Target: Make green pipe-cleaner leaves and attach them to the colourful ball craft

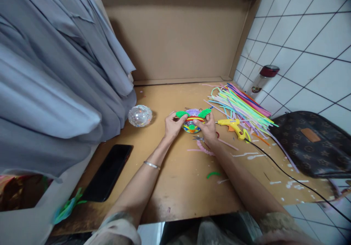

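"Grip?"
"I see left hand (172, 126) and right hand (208, 131) pinching the green-eared ornament (192, 119), one per side."
"Where?"
"Mid-surface (175, 190), between clear ball (140, 116) and yellow glue gun (232, 123); can't tell if raised."

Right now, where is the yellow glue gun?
In the head view, the yellow glue gun lies on the wooden tabletop, just right of the person's right hand, beside the near edge of the pipe cleaner pile.

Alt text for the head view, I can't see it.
The left hand and right hand hold a multicoloured craft piece over a tan table. A yellow glue gun and pipe cleaners lie to the right; a clear ball and black phone to the left.
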A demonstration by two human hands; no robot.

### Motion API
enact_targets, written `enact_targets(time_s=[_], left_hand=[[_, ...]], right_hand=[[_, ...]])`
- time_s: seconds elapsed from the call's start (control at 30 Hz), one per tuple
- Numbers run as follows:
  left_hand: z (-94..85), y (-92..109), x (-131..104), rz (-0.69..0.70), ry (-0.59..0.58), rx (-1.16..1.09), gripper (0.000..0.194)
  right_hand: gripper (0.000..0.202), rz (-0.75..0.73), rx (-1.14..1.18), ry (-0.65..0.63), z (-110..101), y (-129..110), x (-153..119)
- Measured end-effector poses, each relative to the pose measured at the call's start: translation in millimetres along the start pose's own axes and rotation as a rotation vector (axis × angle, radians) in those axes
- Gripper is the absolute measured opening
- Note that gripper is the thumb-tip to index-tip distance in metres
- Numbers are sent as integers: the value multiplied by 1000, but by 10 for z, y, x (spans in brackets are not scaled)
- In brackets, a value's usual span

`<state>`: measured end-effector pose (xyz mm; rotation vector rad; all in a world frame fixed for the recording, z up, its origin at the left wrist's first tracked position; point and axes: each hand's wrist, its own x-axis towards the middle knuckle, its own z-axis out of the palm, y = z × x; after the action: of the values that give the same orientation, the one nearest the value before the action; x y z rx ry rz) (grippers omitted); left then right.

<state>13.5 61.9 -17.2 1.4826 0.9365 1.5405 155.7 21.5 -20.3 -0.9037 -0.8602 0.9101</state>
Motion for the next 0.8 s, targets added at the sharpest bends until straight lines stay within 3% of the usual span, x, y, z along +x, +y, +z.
enact_targets(time_s=[0.3, 0.8], left_hand=[[-19, -32, 2, 93, -23, 14, 23], [-121, -12, 111, 97, -149, 40, 30]], right_hand=[[61, -19, 5, 9, -6, 27, 13], [62, -13, -7, 8, -7, 8, 2]])
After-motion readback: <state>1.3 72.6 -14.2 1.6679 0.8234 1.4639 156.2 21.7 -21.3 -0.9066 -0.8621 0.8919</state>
